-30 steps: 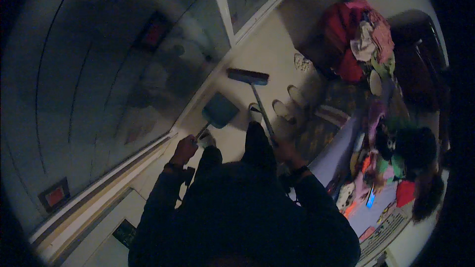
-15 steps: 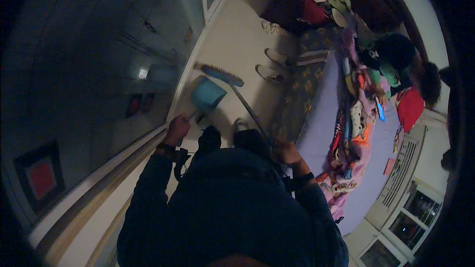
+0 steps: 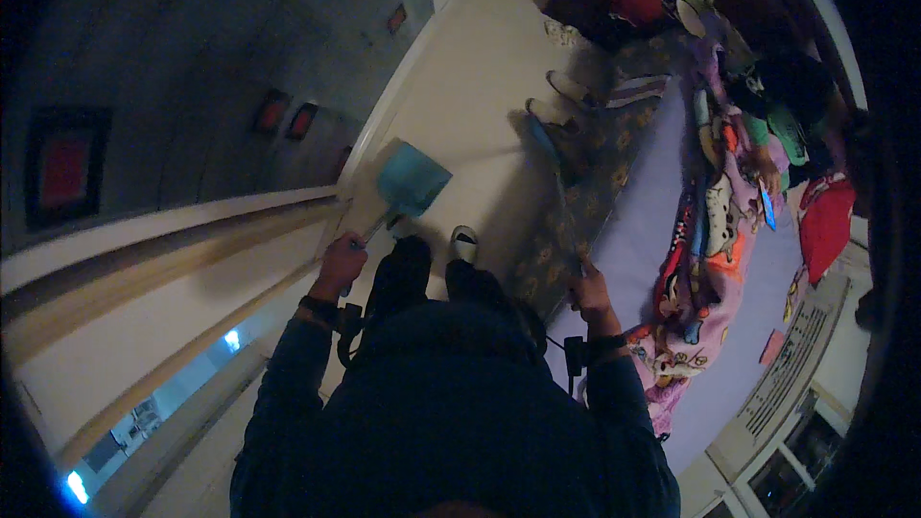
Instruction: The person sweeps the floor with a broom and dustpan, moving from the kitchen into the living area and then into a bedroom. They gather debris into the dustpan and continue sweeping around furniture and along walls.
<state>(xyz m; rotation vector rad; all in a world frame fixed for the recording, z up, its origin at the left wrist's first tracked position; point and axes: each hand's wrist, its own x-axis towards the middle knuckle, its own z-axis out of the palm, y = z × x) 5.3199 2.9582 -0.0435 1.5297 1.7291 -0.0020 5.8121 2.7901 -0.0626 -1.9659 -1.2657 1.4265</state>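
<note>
Left hand: the left hand [image 3: 338,266], left of centre in the frame, is closed in a fist around the handle of the dustpan [image 3: 411,180].
Right hand: the right hand [image 3: 589,290], right of centre, is wrapped around the upper part of the broom [image 3: 556,182] stick.
Dustpan place and axis: it is above the left hand, over the pale floor [image 3: 480,86] near the wall base; its long axis runs from lower left to upper right, and the teal scoop points to the upper right.
Broom axis: the stick goes up and a little left from the right hand; the head lies by the edge of the patterned rug [image 3: 585,201].
Step in hand: sweeping, I judge, with both tools held but well apart.
Next move calls for: bringing the dustpan mouth and the broom head together on the floor.
Far: a bed [image 3: 662,240] with a colourful blanket at the right.
</note>
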